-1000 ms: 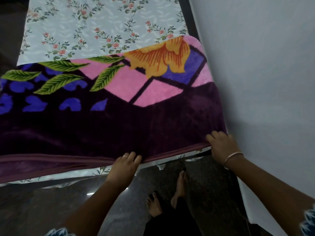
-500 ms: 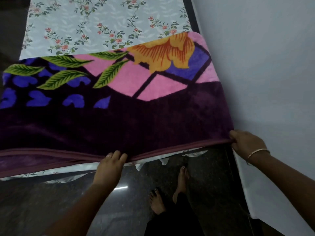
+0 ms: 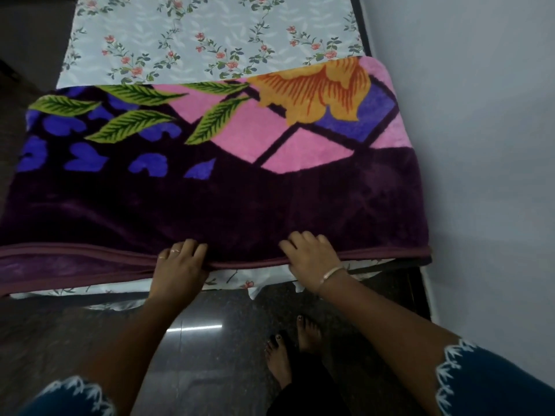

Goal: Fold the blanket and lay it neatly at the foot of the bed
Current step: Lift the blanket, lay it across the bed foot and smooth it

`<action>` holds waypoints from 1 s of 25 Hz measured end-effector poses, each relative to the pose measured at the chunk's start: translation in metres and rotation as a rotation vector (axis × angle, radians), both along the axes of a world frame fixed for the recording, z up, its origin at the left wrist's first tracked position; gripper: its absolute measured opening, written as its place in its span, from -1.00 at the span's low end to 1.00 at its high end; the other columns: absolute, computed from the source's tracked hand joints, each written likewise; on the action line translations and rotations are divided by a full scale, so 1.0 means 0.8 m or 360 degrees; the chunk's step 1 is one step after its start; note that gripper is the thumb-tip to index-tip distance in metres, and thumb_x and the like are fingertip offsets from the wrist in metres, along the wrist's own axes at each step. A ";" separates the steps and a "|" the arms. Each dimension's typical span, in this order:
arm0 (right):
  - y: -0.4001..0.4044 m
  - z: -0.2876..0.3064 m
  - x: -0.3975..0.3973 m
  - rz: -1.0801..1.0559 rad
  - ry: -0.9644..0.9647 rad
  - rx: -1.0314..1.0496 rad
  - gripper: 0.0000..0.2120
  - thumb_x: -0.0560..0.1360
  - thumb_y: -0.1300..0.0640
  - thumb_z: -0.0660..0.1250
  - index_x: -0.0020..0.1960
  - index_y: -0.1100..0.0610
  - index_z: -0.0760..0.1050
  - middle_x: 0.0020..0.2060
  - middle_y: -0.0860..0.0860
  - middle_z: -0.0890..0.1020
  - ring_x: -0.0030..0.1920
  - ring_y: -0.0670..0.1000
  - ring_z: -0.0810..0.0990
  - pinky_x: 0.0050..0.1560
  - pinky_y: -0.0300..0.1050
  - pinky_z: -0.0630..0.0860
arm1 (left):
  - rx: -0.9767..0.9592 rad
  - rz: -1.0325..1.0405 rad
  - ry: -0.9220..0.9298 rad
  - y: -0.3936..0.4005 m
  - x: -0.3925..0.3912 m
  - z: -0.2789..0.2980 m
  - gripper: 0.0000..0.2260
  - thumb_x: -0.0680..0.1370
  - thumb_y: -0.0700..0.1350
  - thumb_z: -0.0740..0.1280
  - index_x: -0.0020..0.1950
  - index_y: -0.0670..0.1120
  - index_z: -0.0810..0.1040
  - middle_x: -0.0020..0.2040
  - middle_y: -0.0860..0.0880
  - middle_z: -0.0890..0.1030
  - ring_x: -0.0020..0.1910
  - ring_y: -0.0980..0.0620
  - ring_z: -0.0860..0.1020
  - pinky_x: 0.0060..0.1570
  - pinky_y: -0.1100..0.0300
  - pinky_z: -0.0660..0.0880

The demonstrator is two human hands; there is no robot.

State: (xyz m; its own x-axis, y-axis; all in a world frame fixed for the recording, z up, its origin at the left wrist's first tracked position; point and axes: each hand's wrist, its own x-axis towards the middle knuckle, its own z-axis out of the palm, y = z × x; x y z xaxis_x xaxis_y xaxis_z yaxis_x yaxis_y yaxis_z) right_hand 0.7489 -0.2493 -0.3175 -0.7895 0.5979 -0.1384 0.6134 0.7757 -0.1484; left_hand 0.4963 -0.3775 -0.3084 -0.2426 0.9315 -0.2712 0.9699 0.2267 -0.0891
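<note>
Folded plush blanket (image 3: 210, 199), dark purple with pink panels, green leaves, blue blotches and one orange flower, lies flat across the near end of the bed (image 3: 210, 31). It spans the bed from the left side to the right side; its bound hem runs along the near edge.

Left hand (image 3: 178, 265): fingers curled over the hem near the middle of the blanket, gripping the edge. Rings visible on two fingers.

Right hand (image 3: 310, 253): just to the right of the left one, fingers bent and resting on top of the dark purple pile at the hem, thumb side toward the left hand. Whether the thumb hooks under the hem cannot be told. A thin metal bangle (image 3: 330, 273) sits on the wrist.

Surroundings: beyond the blanket the bed shows a pale sheet printed with small red flowers and green sprigs (image 3: 195, 46). The same sheet hangs loose and rumpled below the hem, between the two hands and to either side. A plain pale wall (image 3: 480, 145) stands hard against the right side of the bed; the blanket's right end is close to it. A dark bed frame (image 3: 417, 283) shows at the near right corner, between blanket and wall.

Floor (image 3: 210, 355): dark polished stone with a bright strip of reflected light. The person's bare feet (image 3: 288, 346) stand on it close to the bed. Dark blue sleeves with white edging (image 3: 480, 376) enter at both lower corners.
</note>
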 end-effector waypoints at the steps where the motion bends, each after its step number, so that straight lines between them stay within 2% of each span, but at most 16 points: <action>1: 0.004 0.005 -0.026 0.0079 -0.0088 -0.0080 -0.63 0.36 0.14 0.39 0.16 0.09 0.47 0.00 0.06 0.54 -0.04 0.11 0.53 -0.16 0.00 0.44 | -0.0047 0.0027 0.0018 0.004 -0.012 0.002 -0.59 0.38 -0.05 0.48 0.18 -0.11 0.50 0.02 -0.14 0.55 0.00 -0.19 0.55 -0.04 -0.12 0.50; 3: 0.023 0.015 -0.070 0.0022 -0.0238 -0.0293 -0.66 0.45 0.14 0.32 0.21 0.11 0.41 0.09 0.08 0.50 0.06 0.13 0.52 -0.08 0.00 0.45 | -0.0098 0.0118 0.0002 0.014 -0.032 0.005 -0.64 0.45 -0.05 0.41 0.19 -0.12 0.46 0.03 -0.14 0.53 0.02 -0.18 0.53 -0.04 -0.07 0.48; 5: 0.040 0.025 -0.089 -0.0156 -0.0248 -0.0464 -0.68 0.46 0.16 0.31 0.21 0.12 0.43 0.11 0.09 0.49 0.08 0.15 0.53 -0.10 -0.03 0.43 | -0.0045 0.0202 -0.0026 0.018 -0.035 0.010 -0.72 0.47 -0.11 0.38 0.15 -0.13 0.47 -0.02 -0.14 0.53 -0.05 -0.17 0.53 -0.14 -0.03 0.49; 8: 0.022 0.024 -0.068 -0.0071 -0.0104 -0.0308 -0.68 0.40 0.22 0.35 0.15 0.12 0.48 0.02 0.08 0.52 -0.01 0.11 0.54 -0.21 -0.09 0.40 | 0.0040 0.0241 -0.0028 -0.010 -0.016 0.012 -0.76 0.37 -0.27 0.44 0.00 -0.14 0.55 -0.21 -0.11 0.53 -0.27 -0.13 0.52 -0.33 0.02 0.48; 9: 0.007 0.021 -0.057 0.0081 -0.0188 -0.0233 -0.68 0.30 0.19 0.46 0.03 0.12 0.54 -0.10 0.07 0.56 -0.13 0.08 0.57 -0.31 -0.12 0.43 | 0.0038 0.0249 -0.0049 -0.025 -0.007 0.011 -0.75 0.32 -0.32 0.45 -0.05 -0.12 0.57 -0.25 -0.09 0.52 -0.31 -0.11 0.51 -0.35 0.04 0.48; 10: -0.006 0.016 -0.045 0.0221 -0.0297 -0.0181 -0.63 0.11 0.15 0.58 -0.12 0.10 0.58 -0.25 0.04 0.57 -0.29 0.05 0.58 -0.44 -0.17 0.42 | 0.0024 0.0248 -0.0082 -0.038 0.001 0.008 -0.73 0.28 -0.34 0.47 -0.08 -0.11 0.58 -0.28 -0.07 0.51 -0.33 -0.10 0.51 -0.36 0.05 0.48; 11: -0.014 0.011 -0.038 0.0261 -0.0356 -0.0148 -0.57 -0.07 0.14 0.63 -0.23 0.09 0.58 -0.36 0.01 0.54 -0.41 0.02 0.55 -0.54 -0.20 0.39 | 0.0012 0.0258 -0.0110 -0.047 0.006 0.006 -0.72 0.26 -0.36 0.47 -0.10 -0.11 0.59 -0.29 -0.06 0.50 -0.34 -0.09 0.52 -0.35 0.06 0.49; 12: -0.015 0.007 -0.039 0.0259 -0.0349 -0.0125 -0.54 -0.13 0.15 0.64 -0.27 0.09 0.58 -0.40 0.01 0.52 -0.46 0.02 0.53 -0.58 -0.21 0.38 | 0.0004 0.0284 -0.0129 -0.050 0.007 0.005 -0.72 0.25 -0.35 0.48 -0.11 -0.10 0.58 -0.28 -0.05 0.50 -0.33 -0.09 0.53 -0.33 0.07 0.50; 13: -0.013 0.007 -0.042 0.0238 -0.0341 -0.0129 -0.56 -0.05 0.14 0.64 -0.23 0.11 0.58 -0.37 0.02 0.53 -0.42 0.04 0.54 -0.56 -0.18 0.41 | 0.0001 0.0303 -0.0139 -0.049 0.007 0.004 -0.73 0.26 -0.33 0.49 -0.12 -0.10 0.58 -0.28 -0.05 0.50 -0.32 -0.09 0.54 -0.32 0.08 0.50; 14: -0.010 0.010 -0.049 0.0220 -0.0343 -0.0172 -0.61 0.11 0.11 0.60 -0.12 0.13 0.57 -0.28 0.05 0.55 -0.32 0.07 0.56 -0.49 -0.14 0.44 | -0.0003 0.0319 -0.0143 -0.046 0.007 0.005 -0.74 0.26 -0.29 0.51 -0.13 -0.09 0.57 -0.28 -0.04 0.50 -0.32 -0.08 0.54 -0.33 0.08 0.50; 16: -0.011 0.019 -0.067 0.0186 -0.0327 -0.0217 -0.66 0.36 0.06 0.42 0.09 0.15 0.51 -0.11 0.09 0.55 -0.15 0.12 0.57 -0.35 -0.07 0.45 | 0.0035 0.0359 -0.0155 -0.039 0.003 0.011 -0.75 0.28 -0.21 0.53 -0.12 -0.08 0.54 -0.26 -0.03 0.50 -0.30 -0.06 0.54 -0.34 0.07 0.50; 18: -0.019 0.022 -0.093 0.0325 -0.0330 -0.0166 -0.58 0.32 0.00 0.46 0.12 0.14 0.51 -0.12 0.07 0.56 -0.19 0.09 0.58 -0.40 -0.09 0.46 | 0.0087 0.0479 -0.0209 -0.040 -0.012 0.017 -0.76 0.36 -0.11 0.50 -0.08 -0.08 0.50 -0.19 -0.04 0.51 -0.23 -0.07 0.54 -0.29 0.04 0.51; 20: -0.029 0.023 -0.129 0.0485 -0.0399 -0.0158 -0.35 0.06 -0.08 0.61 0.08 0.09 0.53 -0.20 0.02 0.56 -0.31 0.03 0.57 -0.52 -0.17 0.42 | 0.0122 0.0600 -0.0258 -0.046 -0.039 0.018 -0.77 0.45 -0.02 0.43 -0.03 -0.09 0.46 -0.10 -0.05 0.51 -0.11 -0.09 0.53 -0.18 0.00 0.51; 21: -0.037 0.023 -0.152 0.0557 -0.0370 -0.0112 -0.25 -0.01 -0.07 0.64 0.13 0.07 0.50 -0.18 0.01 0.56 -0.32 0.01 0.57 -0.53 -0.18 0.41 | 0.0148 0.0627 -0.0247 -0.054 -0.057 0.017 -0.75 0.46 0.01 0.41 -0.01 -0.09 0.46 -0.07 -0.06 0.51 -0.08 -0.10 0.53 -0.16 -0.01 0.50; 23: -0.055 0.020 -0.202 0.0676 -0.0226 -0.0079 -0.19 0.13 0.06 0.59 0.32 0.05 0.36 0.06 0.06 0.54 -0.13 0.07 0.58 -0.37 -0.07 0.52 | 0.0130 0.0635 -0.0171 -0.072 -0.098 0.013 -0.72 0.47 0.04 0.40 0.03 -0.11 0.48 -0.02 -0.08 0.51 -0.01 -0.13 0.53 -0.12 -0.03 0.49; 25: -0.075 0.023 -0.254 0.0837 -0.0049 0.0109 -0.28 0.22 0.11 0.50 0.35 0.03 0.35 0.22 0.10 0.49 0.06 0.13 0.54 -0.18 0.04 0.53 | 0.0029 0.0686 -0.0130 -0.089 -0.141 0.009 -0.68 0.52 0.09 0.33 0.13 -0.10 0.46 0.08 -0.08 0.49 0.10 -0.12 0.49 -0.01 -0.02 0.46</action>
